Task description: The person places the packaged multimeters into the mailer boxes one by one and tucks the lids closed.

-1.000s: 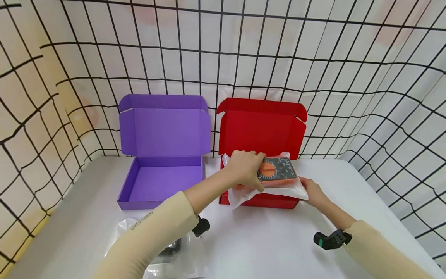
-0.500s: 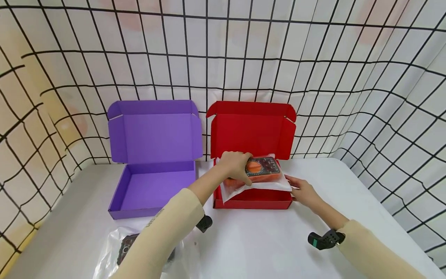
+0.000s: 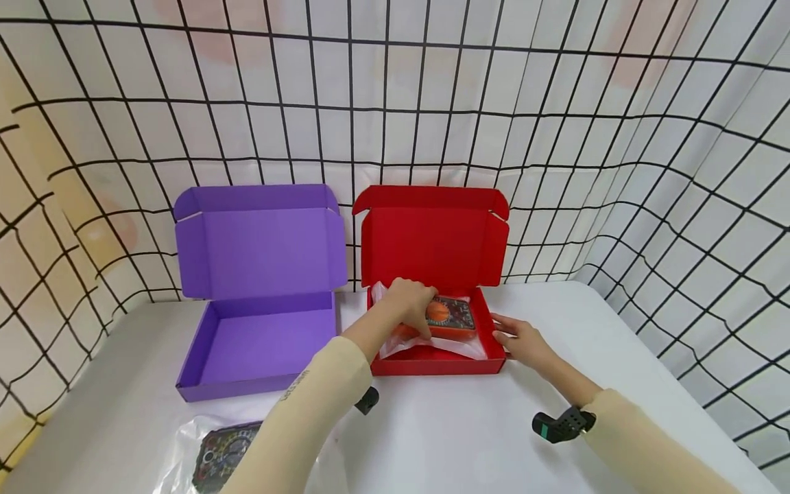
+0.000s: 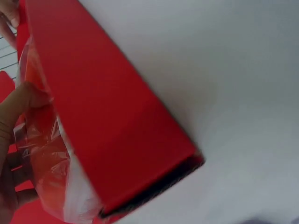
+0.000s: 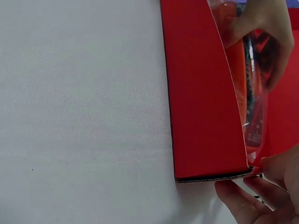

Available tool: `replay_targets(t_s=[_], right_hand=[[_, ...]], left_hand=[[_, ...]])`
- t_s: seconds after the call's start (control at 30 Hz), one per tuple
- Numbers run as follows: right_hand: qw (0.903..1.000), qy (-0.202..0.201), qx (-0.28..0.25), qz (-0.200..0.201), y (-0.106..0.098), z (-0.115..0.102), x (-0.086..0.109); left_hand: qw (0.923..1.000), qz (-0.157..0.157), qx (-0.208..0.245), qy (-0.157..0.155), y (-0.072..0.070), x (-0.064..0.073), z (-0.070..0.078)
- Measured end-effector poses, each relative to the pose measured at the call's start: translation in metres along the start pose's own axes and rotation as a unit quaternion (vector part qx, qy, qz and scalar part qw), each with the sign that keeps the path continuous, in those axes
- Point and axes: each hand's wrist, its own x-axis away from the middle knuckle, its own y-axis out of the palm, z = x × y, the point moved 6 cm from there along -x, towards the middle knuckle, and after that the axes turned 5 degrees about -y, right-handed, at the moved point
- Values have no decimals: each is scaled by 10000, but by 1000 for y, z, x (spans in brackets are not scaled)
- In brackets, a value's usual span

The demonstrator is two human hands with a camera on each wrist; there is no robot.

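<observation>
My left hand (image 3: 404,303) grips an orange-and-black multimeter (image 3: 458,314) in a clear plastic bag, reaching down into the open red box (image 3: 435,367). Thumb and fingers straddle the meter's body, as the left wrist view shows through the crinkled bag (image 4: 51,172). The meter's dial and part of its face are visible beyond the fingers. At the box's right side, my right hand (image 3: 524,343) pinches the wall near the front corner. In the right wrist view, its thumb lies at the cardboard edge (image 5: 210,178) and its fingers are outside below.
Left of the red box stands an open purple box (image 3: 262,343), lid raised. A dark device in a clear bag (image 3: 225,453) lies at the front left, partly behind my left sleeve (image 3: 308,418). Black wire grid (image 3: 382,110) lines the white table's (image 3: 444,439) back and sides.
My left hand has lowered the bagged multimeter into the red box. My right hand has gone from the bag's edge to the box's right wall. The head view has shifted.
</observation>
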Motion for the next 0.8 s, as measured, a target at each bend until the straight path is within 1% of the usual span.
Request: replay_targets(t_s=[0.13, 0.23, 0.33, 0.43, 0.5, 0.57, 0.63, 0.7, 0.73, 0.77, 0.8], right_hand=[[10000, 34, -33, 12, 5, 0, 0], [10000, 53, -15, 24, 5, 0, 1], [10000, 37, 22, 66, 3, 0, 2], [9999, 45, 53, 102, 1, 0, 3], [9999, 41, 74, 112, 0, 1, 3], [9999, 47, 61, 124, 1, 0, 2], [9998, 59, 87, 141, 1, 0, 1], [9998, 68, 104, 148, 1, 0, 1], [9998, 71, 110, 142, 1, 0, 2], [9998, 59, 128, 137, 1, 1, 2], [9998, 38, 166, 119, 1, 1, 3]], left_hand=[[9998, -47, 205, 4, 13, 1, -1], [9994, -56, 338, -37, 19, 1, -3], [9986, -115, 510, -96, 23, 1, -5], [9958, -228, 866, -166, 26, 1, -6], [9941, -160, 1055, -179, 26, 5, -5], [9939, 95, 1101, -67, 24, 16, -4], [9948, 477, 876, 191, 21, 35, 3], [9946, 792, 521, 419, 19, 60, 12], [9944, 876, 288, 521, 19, 74, 16], [9940, 910, 61, 596, 21, 88, 21], [9942, 859, -98, 642, 24, 101, 26]])
